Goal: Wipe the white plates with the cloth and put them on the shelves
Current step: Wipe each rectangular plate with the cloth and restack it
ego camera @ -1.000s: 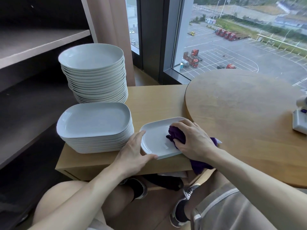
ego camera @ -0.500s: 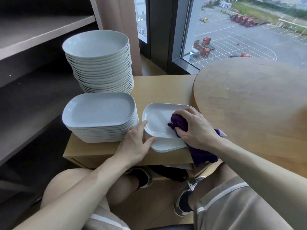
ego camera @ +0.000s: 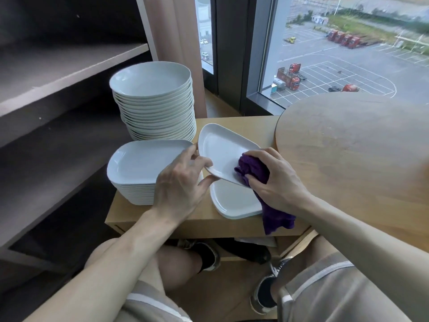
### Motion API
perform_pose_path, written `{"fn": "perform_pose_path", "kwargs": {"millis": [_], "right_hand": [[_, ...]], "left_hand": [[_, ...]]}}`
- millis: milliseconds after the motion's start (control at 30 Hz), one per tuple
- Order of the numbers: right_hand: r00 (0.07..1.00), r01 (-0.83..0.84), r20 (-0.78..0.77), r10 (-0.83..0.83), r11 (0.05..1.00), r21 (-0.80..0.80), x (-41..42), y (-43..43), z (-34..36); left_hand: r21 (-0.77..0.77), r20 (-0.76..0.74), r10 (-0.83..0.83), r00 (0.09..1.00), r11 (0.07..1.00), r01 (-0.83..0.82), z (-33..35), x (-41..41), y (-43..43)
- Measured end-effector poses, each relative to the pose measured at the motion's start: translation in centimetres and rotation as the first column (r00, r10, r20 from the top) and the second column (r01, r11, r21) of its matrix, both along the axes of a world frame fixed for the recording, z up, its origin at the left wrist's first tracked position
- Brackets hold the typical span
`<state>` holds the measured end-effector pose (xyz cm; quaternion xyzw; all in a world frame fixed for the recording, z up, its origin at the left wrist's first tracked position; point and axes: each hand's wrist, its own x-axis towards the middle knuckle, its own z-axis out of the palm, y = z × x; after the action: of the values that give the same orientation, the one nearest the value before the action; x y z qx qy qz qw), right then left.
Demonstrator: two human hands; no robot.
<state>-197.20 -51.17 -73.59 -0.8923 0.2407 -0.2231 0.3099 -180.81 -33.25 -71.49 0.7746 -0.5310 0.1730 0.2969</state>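
Observation:
My left hand [ego camera: 180,182] pinches the near left edge of a white plate [ego camera: 220,151] and holds it tilted above the low wooden table [ego camera: 241,226]. My right hand [ego camera: 276,180] grips a bunched purple cloth [ego camera: 251,169] and presses it against the plate's right side; the cloth's tail hangs past the table edge. A second white plate [ego camera: 232,203] lies flat on the table beneath the lifted one. A stack of squarish white plates [ego camera: 137,163] sits to the left, and a taller stack of round ones [ego camera: 153,101] stands behind it.
Dark shelves [ego camera: 65,66] run along the left, with bare boards at two heights. A round wooden tabletop [ego camera: 359,145] overlaps the low table on the right. A window [ego camera: 336,49] lies ahead. My knees and shoes are below the table.
The top plate has come up off the one beneath it and now tilts in my left hand. My right hand with the cloth stays on its right side.

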Motion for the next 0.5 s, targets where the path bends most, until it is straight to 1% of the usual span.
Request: {"fn": "perform_pose_path", "kwargs": {"millis": [100, 200, 267, 400, 500], "right_hand": [[0.997, 0.033, 0.063, -0.033, 0.999, 0.002, 0.0, 0.0, 0.2], [0.993, 0.047, 0.106, -0.050, 0.998, 0.032, 0.0, -0.2, 0.3], [0.992, 0.053, 0.110, -0.059, 0.997, 0.052, 0.0, -0.4, 0.3], [0.993, 0.052, 0.101, -0.057, 0.997, 0.049, 0.0, -0.7, 0.0], [0.994, 0.053, 0.094, -0.058, 0.997, 0.051, -0.2, -0.9, -0.1]], "left_hand": [[-0.037, -0.037, 0.076, 0.996, 0.996, -0.078, 0.8, 1.2, 1.0], [-0.049, -0.149, 0.166, 0.975, 0.983, -0.175, 1.1, 2.6, 2.1], [-0.069, -0.205, 0.210, 0.956, 0.971, -0.228, 1.3, 3.7, 2.8], [-0.108, -0.262, 0.272, 0.926, 0.945, -0.308, 1.7, 5.6, 4.3], [-0.056, -0.328, 0.335, 0.883, 0.927, -0.372, 1.7, 6.7, 5.0]]}}
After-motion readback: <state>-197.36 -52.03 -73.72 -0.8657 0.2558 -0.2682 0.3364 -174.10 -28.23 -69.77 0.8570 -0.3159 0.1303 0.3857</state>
